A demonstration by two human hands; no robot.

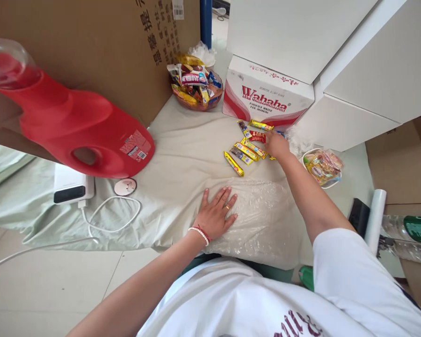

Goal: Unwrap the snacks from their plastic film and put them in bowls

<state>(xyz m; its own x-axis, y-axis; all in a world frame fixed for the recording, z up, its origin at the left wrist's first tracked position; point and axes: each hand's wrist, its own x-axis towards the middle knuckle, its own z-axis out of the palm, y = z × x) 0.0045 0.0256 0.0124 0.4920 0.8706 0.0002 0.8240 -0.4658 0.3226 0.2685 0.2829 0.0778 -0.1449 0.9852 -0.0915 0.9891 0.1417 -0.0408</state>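
My left hand (215, 214) lies flat with its fingers spread, on the left edge of a clear plastic bag (263, 215) on the cloth. Over at the snack pile, my right hand (276, 144) reaches down beside a red-wrapped snack (257, 136); its fingertips touch or nearly touch the wrapper, and whether they grip it cannot be made out. Several yellow-wrapped snacks lie around it, one (233, 164) apart at the near left and another (261, 125) at the back. A dark-wrapped snack (244, 128) lies just left of the red one.
A bowl of snacks (214, 99) stands behind, beside a Wahaha carton (266, 96). At right is a white bowl of wrapped snacks (323, 167). A large red bottle (91, 121), a white power bank (73, 185) with its cable and a round disc (125, 186) are at left.
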